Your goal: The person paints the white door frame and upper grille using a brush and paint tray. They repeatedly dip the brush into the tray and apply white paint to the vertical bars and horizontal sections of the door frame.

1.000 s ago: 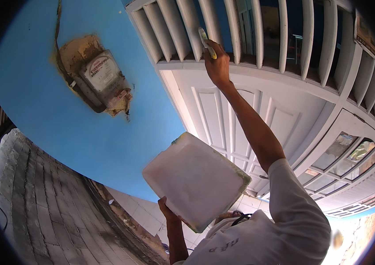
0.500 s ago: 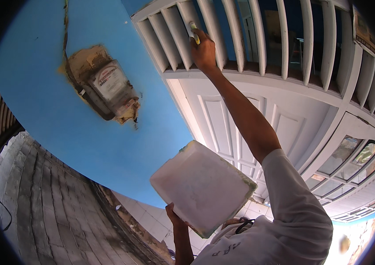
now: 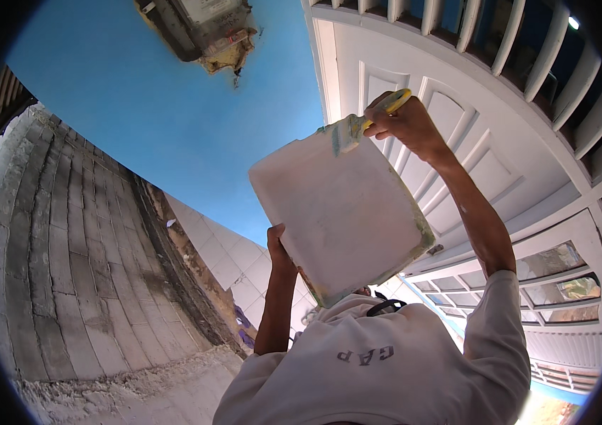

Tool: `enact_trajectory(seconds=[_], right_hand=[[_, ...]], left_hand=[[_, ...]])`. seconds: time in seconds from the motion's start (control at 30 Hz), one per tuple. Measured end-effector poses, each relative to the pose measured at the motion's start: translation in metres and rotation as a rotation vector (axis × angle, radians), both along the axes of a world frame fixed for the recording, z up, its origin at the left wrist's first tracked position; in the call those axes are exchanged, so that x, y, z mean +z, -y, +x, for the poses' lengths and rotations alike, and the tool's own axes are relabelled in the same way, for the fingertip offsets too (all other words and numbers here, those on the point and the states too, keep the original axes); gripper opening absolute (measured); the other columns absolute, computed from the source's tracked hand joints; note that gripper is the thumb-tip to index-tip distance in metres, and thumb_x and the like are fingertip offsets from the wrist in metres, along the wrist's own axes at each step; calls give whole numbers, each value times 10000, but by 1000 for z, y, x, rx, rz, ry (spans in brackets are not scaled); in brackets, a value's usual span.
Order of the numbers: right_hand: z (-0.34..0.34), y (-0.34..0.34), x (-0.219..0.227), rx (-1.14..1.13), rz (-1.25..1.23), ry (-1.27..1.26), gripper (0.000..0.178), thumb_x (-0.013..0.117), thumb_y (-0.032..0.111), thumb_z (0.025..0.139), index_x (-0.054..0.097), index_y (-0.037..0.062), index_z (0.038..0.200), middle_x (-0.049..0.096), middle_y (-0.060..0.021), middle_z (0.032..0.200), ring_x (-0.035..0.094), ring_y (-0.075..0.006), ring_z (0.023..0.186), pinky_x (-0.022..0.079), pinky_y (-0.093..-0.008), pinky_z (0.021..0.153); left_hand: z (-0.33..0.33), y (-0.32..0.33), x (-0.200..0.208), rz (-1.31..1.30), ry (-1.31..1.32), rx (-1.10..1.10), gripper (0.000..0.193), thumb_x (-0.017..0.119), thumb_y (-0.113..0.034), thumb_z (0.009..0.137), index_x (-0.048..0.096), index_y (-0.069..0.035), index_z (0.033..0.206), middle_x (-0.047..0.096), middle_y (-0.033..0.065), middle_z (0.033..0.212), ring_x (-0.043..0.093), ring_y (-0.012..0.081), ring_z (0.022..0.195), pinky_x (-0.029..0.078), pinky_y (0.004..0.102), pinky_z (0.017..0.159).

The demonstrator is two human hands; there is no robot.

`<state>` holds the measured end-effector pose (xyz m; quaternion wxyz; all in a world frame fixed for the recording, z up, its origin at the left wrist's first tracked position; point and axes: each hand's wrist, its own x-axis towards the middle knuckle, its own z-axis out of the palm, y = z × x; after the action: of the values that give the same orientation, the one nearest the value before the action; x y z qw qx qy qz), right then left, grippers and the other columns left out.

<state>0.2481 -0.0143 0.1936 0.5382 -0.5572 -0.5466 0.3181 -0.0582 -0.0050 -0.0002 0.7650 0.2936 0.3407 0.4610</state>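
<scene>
My left hand (image 3: 277,244) grips the left edge of a shallow white paint tray (image 3: 336,212), its thumb showing at the rim. Green and yellow paint stains mark the tray's edges, and a whitish coat covers its inside. In my right hand (image 3: 413,131) is a paintbrush (image 3: 394,103) with a yellow handle, the fingers closed around it. The brush's pale, blue-green-stained bristles rest at the tray's upper right rim. My left fingers behind the tray are hidden.
White slats (image 3: 510,42) run above a white panelled door (image 3: 449,134) on the right. An electricity meter (image 3: 205,28) is set in the blue wall (image 3: 258,134). To the left stands a grey block wall (image 3: 88,255); a glazed white frame (image 3: 563,283) is at the lower right.
My right hand has come down from the slats to the tray with the paintbrush. The tray sits higher in the view, and the view itself has shifted downward.
</scene>
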Motion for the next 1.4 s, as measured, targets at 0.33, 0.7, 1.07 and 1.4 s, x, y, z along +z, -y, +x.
enact_trajectory(seconds=[0.33, 0.7, 1.07, 1.4], right_hand=[[-36, -42, -81, -172, -89, 541, 368, 732, 305, 909, 700, -56, 843, 711, -105, 705, 678, -131, 623, 539, -274, 604], [-39, -6, -79, -127, -101, 679, 442, 708, 393, 893, 679, -34, 784, 680, -138, 643, 699, -310, 640, 567, -389, 636], [-26, 38, -106, -63, 133, 288, 154, 702, 128, 814, 643, 32, 917, 648, -95, 937, 664, -260, 803, 540, -379, 752], [3, 69, -116, 175, 106, 254, 229, 765, 164, 802, 657, 57, 973, 656, -87, 1008, 655, -246, 934, 525, -362, 848]], left_hand=[[9, 0, -10, -44, 40, -76, 735, 564, -455, 770, 494, 20, 1326, 595, 184, 1163, 598, 320, 1048, 508, 440, 878], [8, 0, -18, -64, -46, -48, 734, 543, -468, 790, 487, 17, 1338, 596, 185, 1186, 592, 336, 1064, 498, 459, 907], [12, -3, -26, -30, -42, -27, 711, 562, -475, 754, 498, -42, 1314, 564, 146, 1189, 546, 325, 1099, 460, 466, 916], [19, 12, -1, 55, -143, -53, 772, 556, -541, 736, 480, -65, 1340, 533, 142, 1227, 511, 349, 1124, 424, 504, 917]])
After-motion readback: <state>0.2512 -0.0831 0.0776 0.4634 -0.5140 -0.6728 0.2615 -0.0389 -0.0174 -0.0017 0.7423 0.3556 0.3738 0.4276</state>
